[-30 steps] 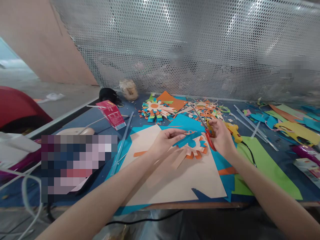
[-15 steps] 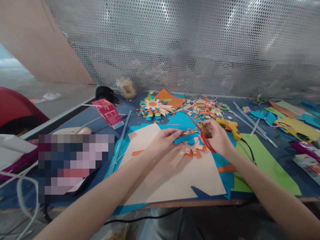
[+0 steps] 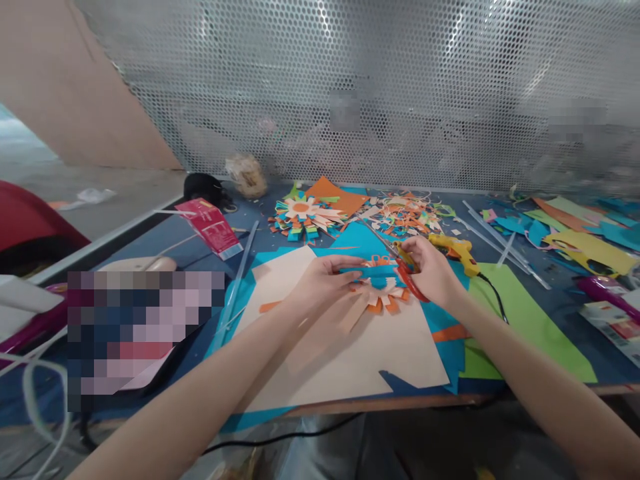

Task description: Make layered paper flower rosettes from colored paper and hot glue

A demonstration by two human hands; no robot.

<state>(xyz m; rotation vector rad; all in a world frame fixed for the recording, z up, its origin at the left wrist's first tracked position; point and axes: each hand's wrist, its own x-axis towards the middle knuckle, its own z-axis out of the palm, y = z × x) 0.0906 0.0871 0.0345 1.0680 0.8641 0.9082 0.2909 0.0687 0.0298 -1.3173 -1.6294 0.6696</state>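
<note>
Between my hands is a blue paper strip point(image 3: 373, 272), pinched at its left end by my left hand point(image 3: 333, 277). My right hand point(image 3: 433, 267) is closed on scissors with orange-red handles point(image 3: 411, 283), whose blades point(image 3: 376, 233) point up and left. Its fingers are also near the strip's right end; whether they touch it I cannot tell. Just below the strip, a fringed orange and cream paper piece point(image 3: 387, 300) lies on a large cream sheet point(image 3: 345, 360). Blue sheets point(image 3: 453, 360) stick out from under the cream one.
Paper flowers point(image 3: 303, 212) and a heap of scraps point(image 3: 407, 210) lie at the back. A yellow glue gun point(image 3: 457, 252) with a black cord rests right of my right hand, beside a green sheet point(image 3: 530, 340). Glue sticks point(image 3: 500, 243), a red box point(image 3: 213, 228) and a perforated metal panel point(image 3: 400, 87) surround the area.
My left hand has shifted a little, and the blue strip now lies straighter and more level between my hands. My right hand keeps the scissors. The view has moved slightly.
</note>
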